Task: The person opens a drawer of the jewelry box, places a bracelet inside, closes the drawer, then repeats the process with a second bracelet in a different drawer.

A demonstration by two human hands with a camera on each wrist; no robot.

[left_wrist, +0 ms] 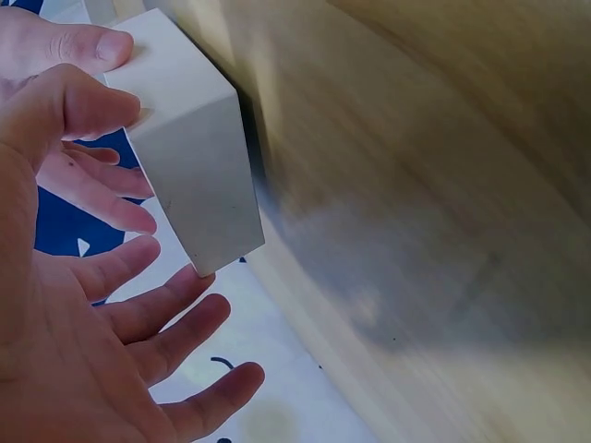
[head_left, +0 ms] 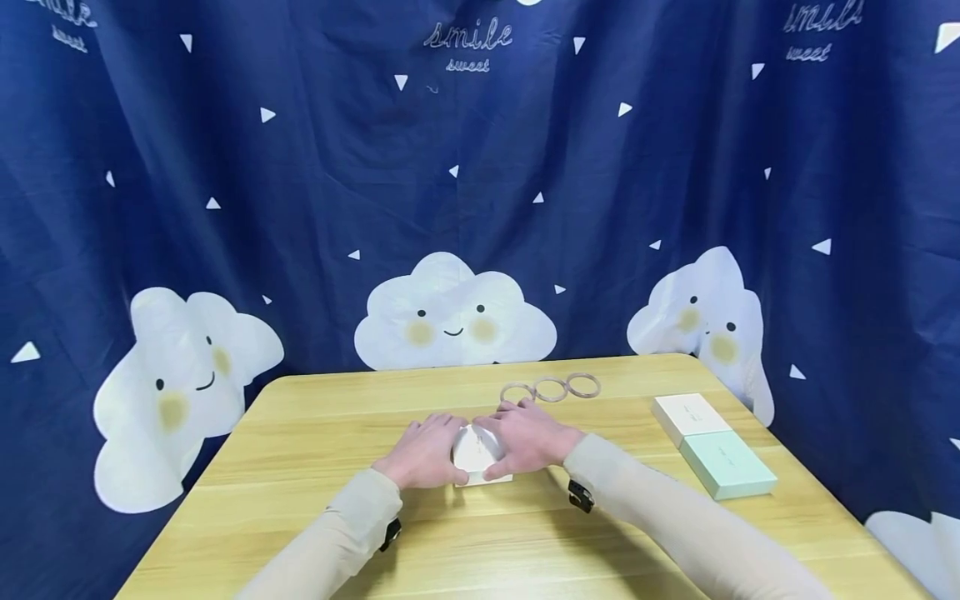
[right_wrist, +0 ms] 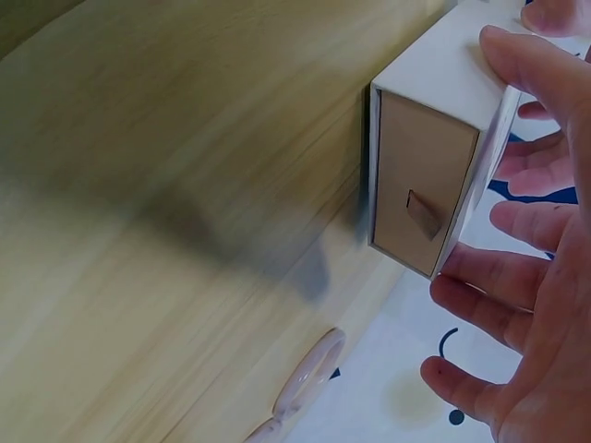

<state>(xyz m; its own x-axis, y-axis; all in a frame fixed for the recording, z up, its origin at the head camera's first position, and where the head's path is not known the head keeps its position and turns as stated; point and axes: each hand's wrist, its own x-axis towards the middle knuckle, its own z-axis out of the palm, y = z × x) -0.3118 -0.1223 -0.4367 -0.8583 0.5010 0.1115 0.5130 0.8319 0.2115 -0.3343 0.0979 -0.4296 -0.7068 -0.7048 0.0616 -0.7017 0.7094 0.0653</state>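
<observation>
A small white drawer box (head_left: 476, 454) sits on the wooden table between both hands. My left hand (head_left: 426, 454) grips its left part, thumb at the near edge and fingertips at the far edge. From the other side my right hand (head_left: 531, 437) holds it the same way. In the right wrist view, the box's right end shows a tan drawer front (right_wrist: 402, 157) with a small ribbon tab (right_wrist: 425, 217); the drawer is in. A plain white side (left_wrist: 199, 175) faces the left wrist view.
Three pale pinkish bangles lie in a row behind the right hand, the rightmost bangle (head_left: 583, 375) farthest from it. At the table's right side, a white box (head_left: 692, 414) and a mint green box (head_left: 729, 458) stand end to end. A blue curtain (head_left: 480, 208) hangs behind the table.
</observation>
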